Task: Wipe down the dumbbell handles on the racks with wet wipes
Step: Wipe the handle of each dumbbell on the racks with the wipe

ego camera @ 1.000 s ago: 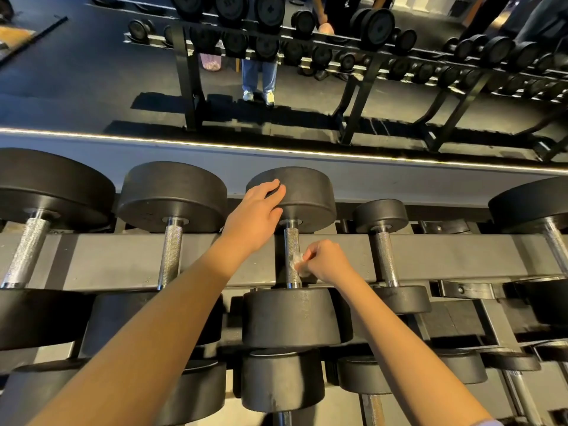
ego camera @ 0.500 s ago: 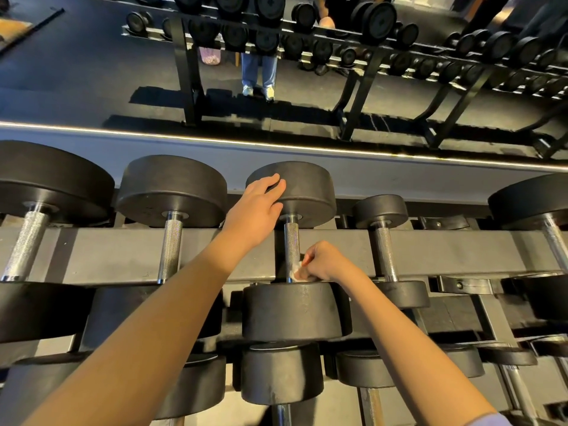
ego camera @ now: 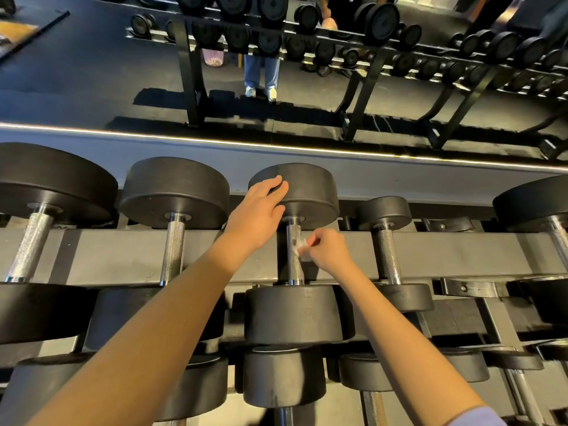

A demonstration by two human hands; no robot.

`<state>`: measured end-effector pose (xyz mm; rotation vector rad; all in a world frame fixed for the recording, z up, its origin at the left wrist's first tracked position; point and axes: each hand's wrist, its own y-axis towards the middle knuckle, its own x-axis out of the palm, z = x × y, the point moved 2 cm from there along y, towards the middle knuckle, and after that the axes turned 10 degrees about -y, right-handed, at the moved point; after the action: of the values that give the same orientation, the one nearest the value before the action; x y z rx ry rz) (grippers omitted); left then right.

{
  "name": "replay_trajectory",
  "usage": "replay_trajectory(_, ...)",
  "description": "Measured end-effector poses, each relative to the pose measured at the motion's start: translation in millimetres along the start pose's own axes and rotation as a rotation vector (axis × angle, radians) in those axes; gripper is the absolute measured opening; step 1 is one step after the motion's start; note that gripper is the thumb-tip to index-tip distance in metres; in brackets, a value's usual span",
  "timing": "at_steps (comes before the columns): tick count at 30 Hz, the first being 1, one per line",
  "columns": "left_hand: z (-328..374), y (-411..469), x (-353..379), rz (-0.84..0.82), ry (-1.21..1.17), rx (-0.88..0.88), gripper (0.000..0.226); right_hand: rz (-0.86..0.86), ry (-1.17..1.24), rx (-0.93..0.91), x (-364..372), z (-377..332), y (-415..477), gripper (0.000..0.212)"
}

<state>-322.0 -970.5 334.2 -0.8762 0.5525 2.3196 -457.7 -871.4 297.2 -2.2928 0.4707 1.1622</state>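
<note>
The right hand [ego camera: 330, 252] is pinching a wet wipe [ego camera: 300, 248] against the right side of the dumbbell handle [ego camera: 294, 253]. The left hand [ego camera: 258, 215] is lying flat, fingers spread, on the far weight head [ego camera: 307, 192].

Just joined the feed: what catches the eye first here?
The right hand pinches a white wipe against the handle of the middle dumbbell, while the left hand rests on its far head. Larger dumbbells line up to the left.

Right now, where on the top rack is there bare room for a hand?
Widest: the bare beam between the small dumbbell and the far-right dumbbell. Crowded: the middle handle, with the left hand, right hand and wipe.
</note>
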Motion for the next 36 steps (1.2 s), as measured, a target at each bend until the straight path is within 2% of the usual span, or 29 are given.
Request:
replay_trajectory(2, 0, 0, -1, -0.005, -0.007, 0.003, 0.05, 0.184, 0.176, 0.027, -2, -7, 6, 0.009)
replay_trajectory(4, 1, 1, -2, -0.015, 0.002, 0.002, 0.05, 0.281, 0.22, 0.004, 0, -15, 10, 0.012)
replay_trajectory(6, 1, 1, -2, -0.019, 0.016, 0.003, 0.05, 0.247, 0.106, -0.026, 5, -16, 12, 0.009)
replay_trajectory(8, 0, 0, -2, -0.012, 0.015, 0.004, 0.05, 0.156, 0.028, -0.035, 7, -10, 10, 0.016)
replay_trajectory(11, -1, -1, -1, 0.0, 0.001, 0.012, 0.05, 0.067, 0.043, -0.013, 5, -1, 10, 0.024)
replay_trajectory(16, -2, 0, -1, -0.009, 0.003, 0.009, 0.05, 0.283, 0.186, 0.025, 2, -15, 18, 0.009)
replay_trajectory(18, -2, 1, -2, -0.018, 0.006, 0.005, 0.05, 0.244, 0.128, -0.007, 3, -14, 15, 0.008)
replay_trajectory(22, -3, 0, -1, -0.008, -0.008, 0.005, 0.051, -0.001, 0.024, -0.037, -2, -2, 9, 0.009)
replay_trajectory(24, -3, 0, 0, -0.005, -0.013, 0.006, 0.051, -0.002, 0.256, -0.003, -8, -1, 9, 0.004)
replay_trajectory(25, -3, 0, 0, -0.003, -0.012, 0.006, 0.051, 0.007, 0.412, 0.03, -8, -2, 9, 0.008)
replay_trajectory(27, -2, 0, 0, 0.001, -0.005, -0.001, 0.05, 0.029, 0.526, 0.052, -4, -4, 12, 0.007)
replay_trajectory(31, -1, 0, -1, -0.013, 0.009, -0.002, 0.05, 0.211, 0.2, -0.006, 10, -6, 19, 0.016)
replay_trajectory(36, -2, 0, 0, -0.011, 0.004, 0.01, 0.051, 0.378, 0.013, -0.036, 5, -10, 13, 0.005)
